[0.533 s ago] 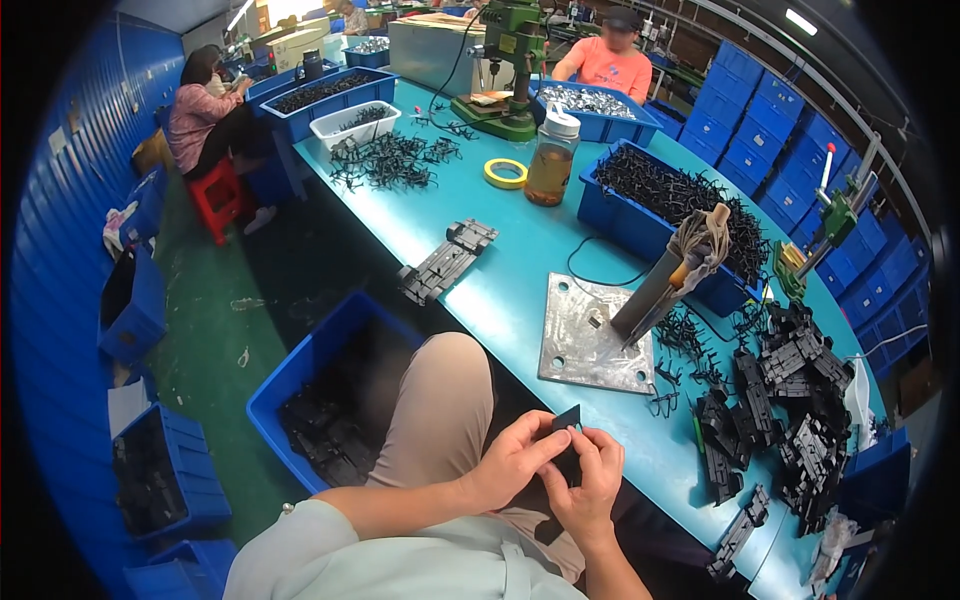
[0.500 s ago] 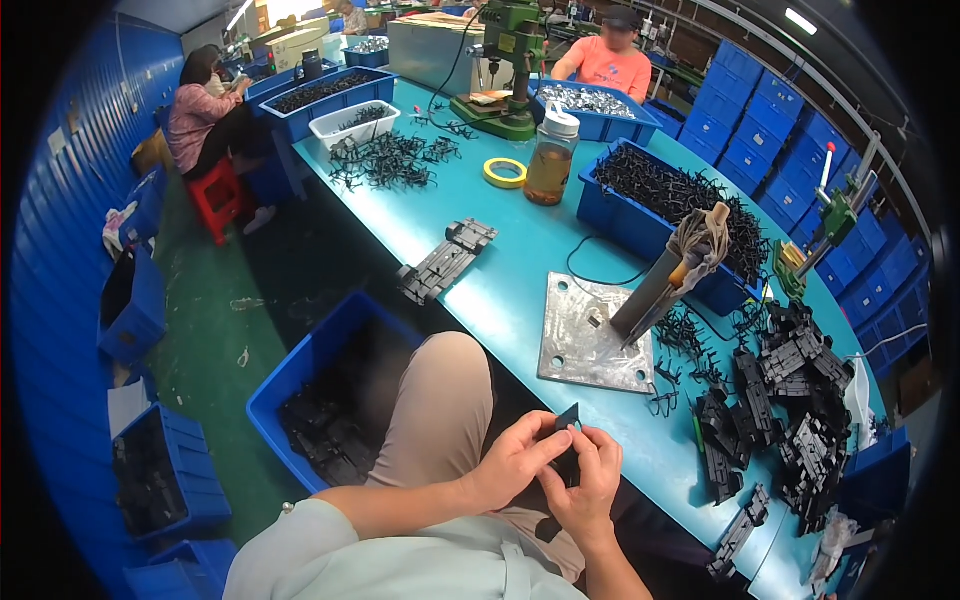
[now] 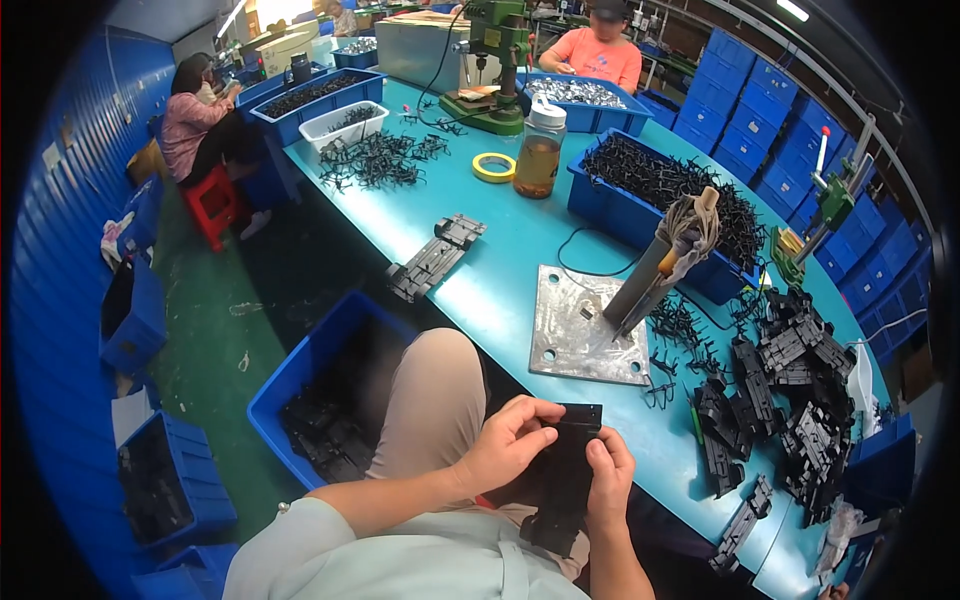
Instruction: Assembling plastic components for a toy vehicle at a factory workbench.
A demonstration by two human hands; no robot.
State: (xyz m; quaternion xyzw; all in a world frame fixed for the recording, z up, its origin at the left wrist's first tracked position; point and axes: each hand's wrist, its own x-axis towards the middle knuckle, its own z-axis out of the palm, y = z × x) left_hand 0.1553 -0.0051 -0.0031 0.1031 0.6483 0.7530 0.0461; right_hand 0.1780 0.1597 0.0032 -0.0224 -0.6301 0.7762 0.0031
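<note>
A long, flat black plastic chassis part (image 3: 560,485) is held above my lap, its flat face toward me. My right hand (image 3: 608,478) is closed round its right edge, thumb on the face. My left hand (image 3: 508,442) grips its upper left corner with bent fingers and the thumb close to the top edge. A similar chassis part (image 3: 437,258) lies alone near the table's edge, beyond my knee. In front of my hands a square metal plate (image 3: 565,345) bears an upright post (image 3: 640,285) with rubber bands or cord bundled at its top.
Piled chassis parts (image 3: 800,400) cover the table's right side. A blue bin (image 3: 625,208) of thin black pieces, a bottle (image 3: 538,160), yellow tape (image 3: 494,167) and a green drill press (image 3: 497,60) stand farther back. Another blue bin (image 3: 275,400) is beside my knee; two people sit beyond.
The black part has turned in my hands, from a narrow edge showing to its broad face. My right hand has shifted to its right side. The view has moved slightly.
</note>
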